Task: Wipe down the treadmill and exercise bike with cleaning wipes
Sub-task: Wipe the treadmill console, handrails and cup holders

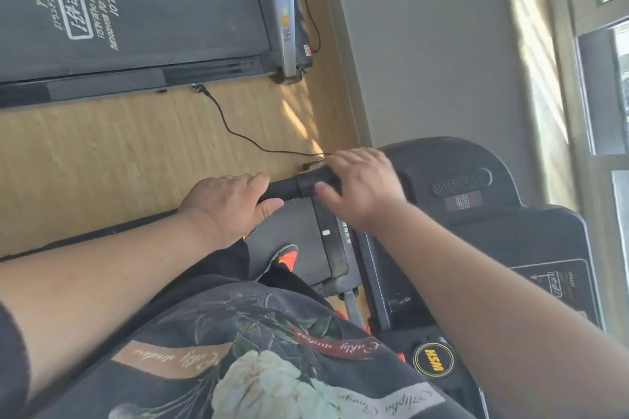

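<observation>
A black treadmill handrail (292, 188) runs across the middle of the view to the dark console (476, 160). My left hand (228, 204) grips the handrail's near end, thumb on one side and fingers on the other. My right hand (360, 187) lies over the handrail where it meets the console, fingers spread and fairly straight, slightly blurred. No cleaning wipe shows in either hand. The belt deck (299, 241) of this treadmill lies under my arms. A second treadmill (136, 17) with white lettering on its belt stands at the upper left.
A black power cable (238, 133) snakes over the wooden floor (102, 153) between the two treadmills. A grey wall (425, 44) and a sunlit window frame (585, 78) close off the right side. My printed dark shirt (255, 350) fills the bottom.
</observation>
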